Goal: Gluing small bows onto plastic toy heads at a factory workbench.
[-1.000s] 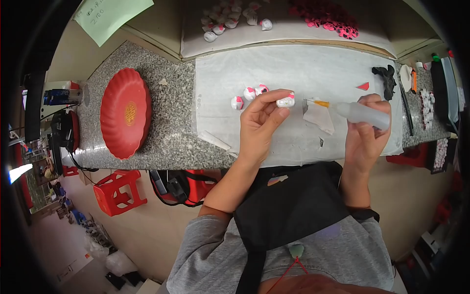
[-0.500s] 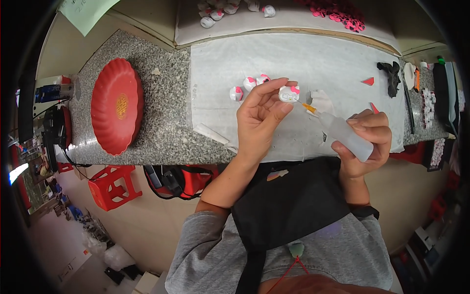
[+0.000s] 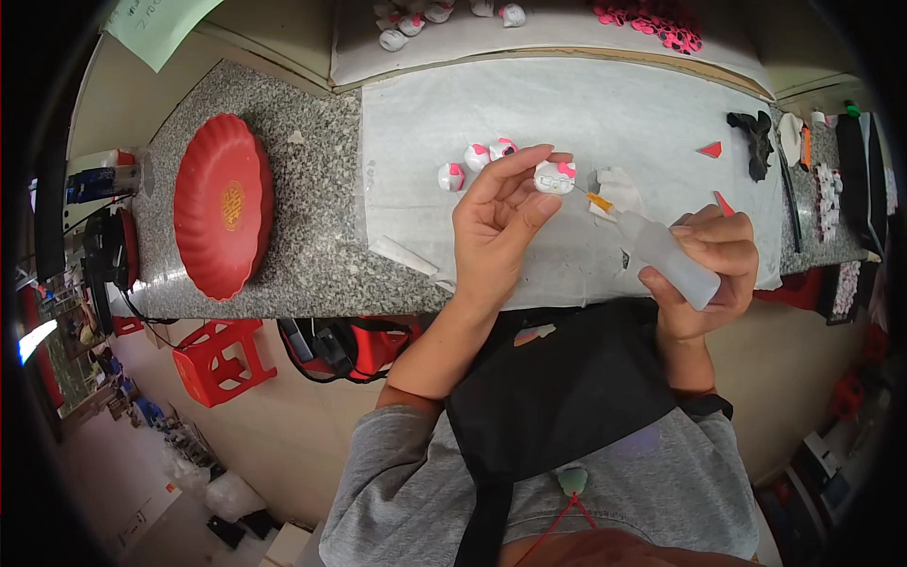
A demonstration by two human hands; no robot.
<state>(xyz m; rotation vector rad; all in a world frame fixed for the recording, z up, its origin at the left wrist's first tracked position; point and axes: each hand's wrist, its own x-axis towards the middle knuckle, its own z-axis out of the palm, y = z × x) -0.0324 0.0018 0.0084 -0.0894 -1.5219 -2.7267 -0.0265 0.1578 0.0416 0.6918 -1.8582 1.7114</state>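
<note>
Left hand (image 3: 493, 227): half closed, small white figure (image 3: 554, 177) pinched between thumb and fingertips, pink-bowed face turned upward, raised over the white paper (image 3: 416, 113).
Right hand (image 3: 718, 260): curled around a pale squeeze bottle (image 3: 673, 257), thumb on the near side, fingers on the far side; bottle slanted toward the far left.
Orange nozzle (image 3: 598, 202): fine needle aimed at the right side of the figure; touching or just clear, too small to tell.
Good handling: probably best with both wrists steady, fingertips well away from the needle, a light and even squeeze, and a shallow slant so as not to scratch or flood the face.
In hand, counted: one figure, one bottle.
Loose figures (image 3: 451, 177): three, on the paper, just left of and beyond the left fingers.
Scraps: one crumpled white scrap (image 3: 620, 194) beyond the nozzle; one folded white strip (image 3: 406, 257) at the near left; two red scraps (image 3: 710, 149) to the right.
Black crumpled piece (image 3: 751, 146): one, far right of the paper.
Red bowl (image 3: 222, 156): one, scalloped, on the speckled counter (image 3: 321, 217) at left.
Far shelf (image 3: 529, 42): at least five white figures (image 3: 411, 24), partly cut off; pink pieces (image 3: 666, 33) overlapping, too many to count.
Red stool (image 3: 194, 369): one, near left, below the counter.
</note>
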